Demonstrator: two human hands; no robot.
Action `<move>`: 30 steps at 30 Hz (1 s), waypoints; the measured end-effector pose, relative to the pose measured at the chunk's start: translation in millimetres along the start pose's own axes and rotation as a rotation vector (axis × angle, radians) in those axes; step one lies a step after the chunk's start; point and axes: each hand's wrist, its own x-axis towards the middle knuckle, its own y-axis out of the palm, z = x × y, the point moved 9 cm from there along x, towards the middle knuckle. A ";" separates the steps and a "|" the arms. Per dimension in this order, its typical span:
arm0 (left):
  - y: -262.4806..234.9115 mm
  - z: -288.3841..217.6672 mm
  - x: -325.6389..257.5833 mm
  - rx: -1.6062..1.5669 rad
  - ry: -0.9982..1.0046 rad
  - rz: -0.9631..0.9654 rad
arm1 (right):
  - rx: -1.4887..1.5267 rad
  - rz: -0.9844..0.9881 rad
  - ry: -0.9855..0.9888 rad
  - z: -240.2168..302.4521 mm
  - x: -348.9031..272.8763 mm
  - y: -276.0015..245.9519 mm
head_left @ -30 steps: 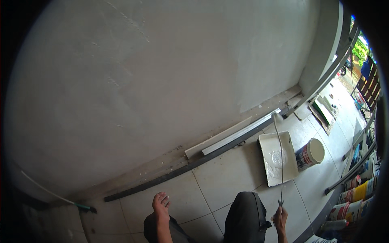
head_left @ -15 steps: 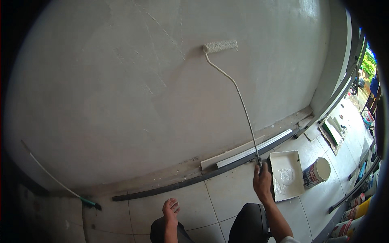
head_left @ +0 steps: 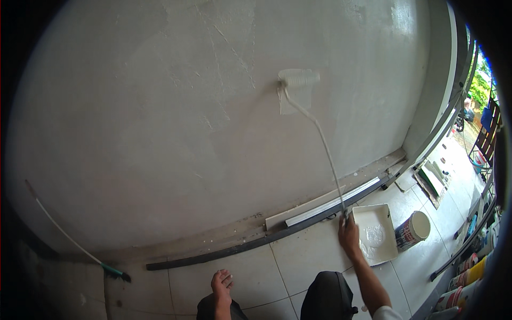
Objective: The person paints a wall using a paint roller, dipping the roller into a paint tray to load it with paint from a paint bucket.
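Note:
My right hand point(head_left: 350, 237) is closed round the lower end of a long-handled paint roller point(head_left: 326, 146). The roller's white sleeve point(head_left: 302, 80) lies against the grey wall point(head_left: 160, 133), over a wet, pale patch of fresh paint; it is slightly smeared by motion. Just right of that hand, a white paint tray point(head_left: 392, 234) with some white paint in it sits on the floor. My left hand point(head_left: 222, 282) holds nothing; its fingers are loosely curled and apart, above my left knee.
A paint bucket point(head_left: 418, 226) stands right of the tray. Along the wall's foot lie a black pole point(head_left: 213, 256) and a white metal strip point(head_left: 330, 202). A long-handled broom point(head_left: 69, 226) leans at the far left. Several paint containers point(head_left: 469, 277) crowd the lower right.
The roller has made contact with the wall and left a wet patch of paint. My right hand still grips the handle; my left hand has barely moved.

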 end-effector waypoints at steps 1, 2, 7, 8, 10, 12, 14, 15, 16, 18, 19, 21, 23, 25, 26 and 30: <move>-1.9 -0.8 1.7 -0.002 -0.011 -0.003 | 0.012 -0.032 -0.011 18.0 15.1 -10.5; -5.7 -2.6 1.3 0.000 -0.011 -0.009 | 0.015 -0.026 -0.008 36.0 26.6 -16.0; 3.7 -4.3 -1.3 -0.026 0.003 0.021 | 0.028 -0.005 -0.040 40.3 27.7 -14.1; 5.7 -2.6 -0.8 -0.035 0.007 0.039 | 0.076 0.003 -0.053 31.0 12.6 -11.4; 0.6 3.2 5.6 -0.027 -0.024 0.020 | 0.092 0.101 0.005 3.3 -14.8 3.2; 4.8 1.7 5.7 -0.025 -0.030 0.020 | -0.007 0.124 0.060 -37.2 -35.1 8.1; -0.6 3.3 3.1 -0.012 -0.038 0.011 | -0.216 0.141 0.145 -85.0 -35.1 8.7; -3.0 5.9 6.4 -0.027 -0.042 0.000 | -0.329 0.125 0.167 -106.2 -27.8 1.3; -7.1 6.3 9.9 -0.046 -0.042 -0.018 | -0.366 0.112 0.133 -124.1 -12.3 -12.9; -8.7 6.1 12.9 -0.036 -0.039 -0.020 | -0.438 0.047 0.088 -117.2 31.6 -43.2; -10.9 6.9 11.8 -0.030 -0.043 -0.023 | -0.470 0.002 0.070 -88.4 56.8 -71.2; -6.5 2.5 5.3 -0.026 -0.026 -0.007 | -0.440 -0.016 -0.054 -30.6 87.8 -105.1; 6.7 -2.5 2.2 -0.024 -0.009 0.025 | -0.404 -0.034 -0.116 5.0 96.9 -120.6; 12.6 -5.1 -2.0 -0.007 0.010 0.045 | -0.368 -0.068 -0.169 30.8 91.5 -109.9; 12.2 -3.4 -3.2 -0.010 0.015 0.034 | -0.369 -0.006 -0.083 35.3 84.5 -95.6; 18.6 3.2 0.5 -0.037 -0.001 0.063 | -0.316 0.116 0.099 27.8 23.5 -36.6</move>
